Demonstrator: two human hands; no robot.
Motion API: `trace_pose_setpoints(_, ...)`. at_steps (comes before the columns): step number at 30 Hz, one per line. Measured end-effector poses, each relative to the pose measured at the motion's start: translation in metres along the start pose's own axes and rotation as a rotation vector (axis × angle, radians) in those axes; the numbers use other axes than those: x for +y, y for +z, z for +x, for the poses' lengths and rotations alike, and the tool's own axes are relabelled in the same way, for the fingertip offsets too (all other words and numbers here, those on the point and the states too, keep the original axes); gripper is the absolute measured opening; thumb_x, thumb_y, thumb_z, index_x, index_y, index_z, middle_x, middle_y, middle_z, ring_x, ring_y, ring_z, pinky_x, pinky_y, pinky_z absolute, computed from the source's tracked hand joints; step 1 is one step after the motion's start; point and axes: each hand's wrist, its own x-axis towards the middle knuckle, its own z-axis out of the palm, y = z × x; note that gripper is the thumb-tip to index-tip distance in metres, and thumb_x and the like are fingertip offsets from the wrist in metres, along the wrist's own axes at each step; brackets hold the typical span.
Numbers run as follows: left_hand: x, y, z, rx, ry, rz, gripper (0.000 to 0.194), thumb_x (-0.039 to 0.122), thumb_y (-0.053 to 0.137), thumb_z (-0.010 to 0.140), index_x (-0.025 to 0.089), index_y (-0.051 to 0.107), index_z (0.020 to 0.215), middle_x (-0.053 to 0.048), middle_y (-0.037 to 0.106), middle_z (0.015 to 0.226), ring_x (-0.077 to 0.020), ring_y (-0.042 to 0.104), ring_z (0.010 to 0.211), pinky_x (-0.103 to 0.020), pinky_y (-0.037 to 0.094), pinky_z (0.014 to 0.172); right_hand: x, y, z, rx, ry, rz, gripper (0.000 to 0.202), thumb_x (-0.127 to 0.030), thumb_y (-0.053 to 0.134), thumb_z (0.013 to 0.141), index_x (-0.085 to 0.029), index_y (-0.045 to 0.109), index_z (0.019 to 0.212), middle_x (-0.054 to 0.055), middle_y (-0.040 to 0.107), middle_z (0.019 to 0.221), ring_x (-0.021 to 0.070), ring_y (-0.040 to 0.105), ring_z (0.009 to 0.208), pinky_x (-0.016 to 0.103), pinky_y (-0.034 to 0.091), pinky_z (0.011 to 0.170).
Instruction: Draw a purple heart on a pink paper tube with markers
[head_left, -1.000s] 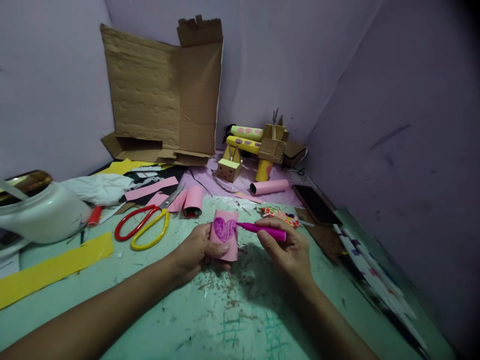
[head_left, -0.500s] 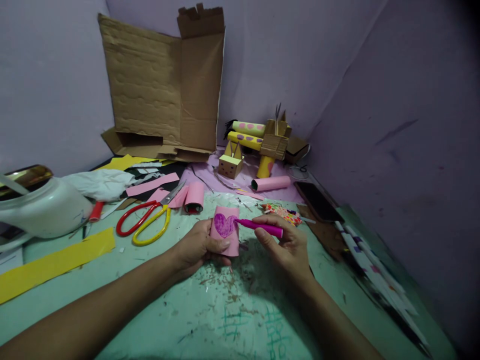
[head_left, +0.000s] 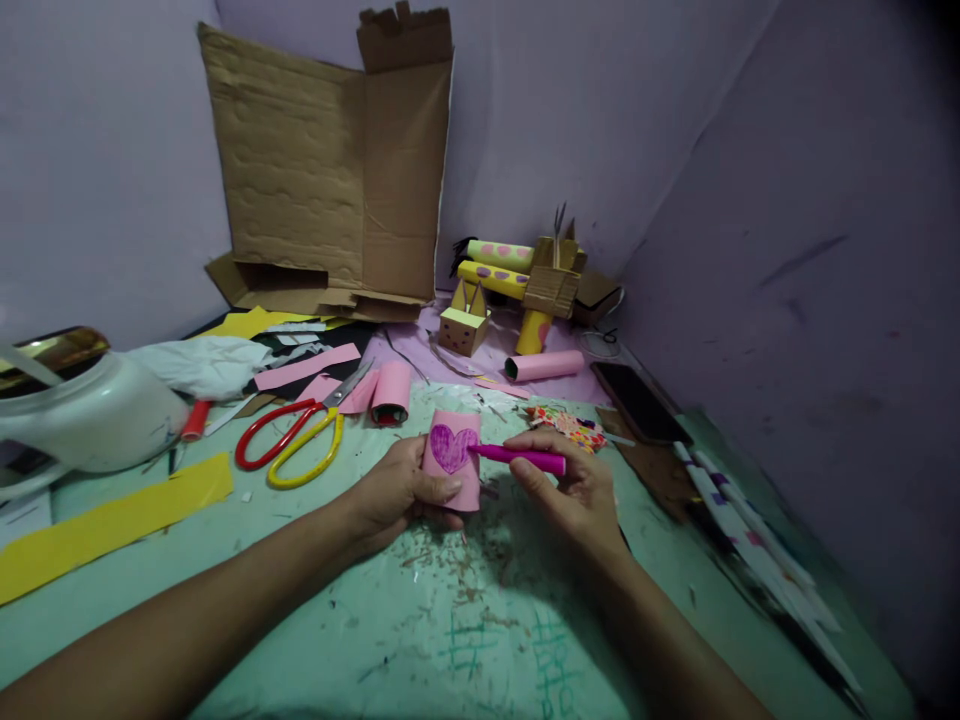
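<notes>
A short pink paper tube (head_left: 466,490) sits in my left hand (head_left: 409,487), with my thumb across its lower front and my fingers behind it. On its front is a heart (head_left: 451,449) coloured in purple. My right hand (head_left: 570,490) grips a magenta marker (head_left: 525,457), whose tip meets the right edge of the heart. Just left of my left hand lie scissors (head_left: 313,437) with one red and one yellow handle, and another pink tube (head_left: 391,393) stands behind them.
At left are a white pot (head_left: 127,415) and a yellow paper strip (head_left: 120,513). Cardboard (head_left: 330,170) leans on the wall. Behind my hands stand a small cardboard box figure (head_left: 463,330) and a pink roll (head_left: 544,365). A phone (head_left: 641,402) lies at right.
The marker tip has moved slightly down along the heart's right edge. My left hand keeps its hold on the tube, and the view has shifted a little.
</notes>
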Motion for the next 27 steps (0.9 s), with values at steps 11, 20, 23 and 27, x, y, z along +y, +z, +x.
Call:
trace_pose_setpoints(11, -0.0021, -0.0019, -0.0002, -0.019, 0.016, 0.007, 0.039, 0.017, 0.08, 0.048, 0.01, 0.06, 0.081, -0.005, 0.063, 0.066, -0.0154, 0.059, 0.055, -0.024, 0.053, 0.041, -0.0028, -0.0004, 0.0014, 0.008, 0.024, 0.012, 0.008, -0.027, 0.065, 0.075, -0.021, 0.07, 0.079, 0.002, 0.07, 0.072, 0.0187, 0.064, 0.068, 0.031, 0.048, 0.066)
trace_pose_setpoints(20, -0.0043, -0.0042, 0.001, -0.039, 0.02, -0.008, 0.037, 0.016, 0.08, 0.049, 0.01, 0.06, 0.079, -0.005, 0.063, 0.064, -0.0151, 0.058, 0.054, -0.024, 0.052, 0.041, -0.0006, -0.0001, 0.0015, 0.024, 0.062, 0.009, 0.01, -0.029, 0.065, 0.075, -0.021, 0.07, 0.079, 0.003, 0.071, 0.073, 0.0199, 0.065, 0.069, 0.032, 0.049, 0.067)
trace_pose_setpoints(23, -0.0039, -0.0042, 0.0012, -0.039, 0.015, -0.005, 0.039, 0.016, 0.081, 0.048, 0.01, 0.06, 0.08, -0.005, 0.064, 0.064, -0.0156, 0.059, 0.053, -0.024, 0.052, 0.04, -0.001, -0.0002, 0.0017, 0.064, 0.062, 0.003, 0.011, -0.029, 0.065, 0.075, -0.021, 0.07, 0.08, 0.003, 0.071, 0.076, 0.0203, 0.066, 0.073, 0.032, 0.049, 0.069)
trace_pose_setpoints(27, -0.0035, -0.0045, 0.0015, -0.053, 0.022, 0.002, 0.038, 0.018, 0.08, 0.049, 0.009, 0.06, 0.079, -0.006, 0.064, 0.064, -0.0156, 0.059, 0.053, -0.023, 0.052, 0.04, -0.0019, -0.0008, 0.0017, 0.052, 0.086, -0.001, 0.012, -0.03, 0.064, 0.075, -0.02, 0.07, 0.079, 0.003, 0.071, 0.074, 0.0207, 0.066, 0.071, 0.031, 0.048, 0.065)
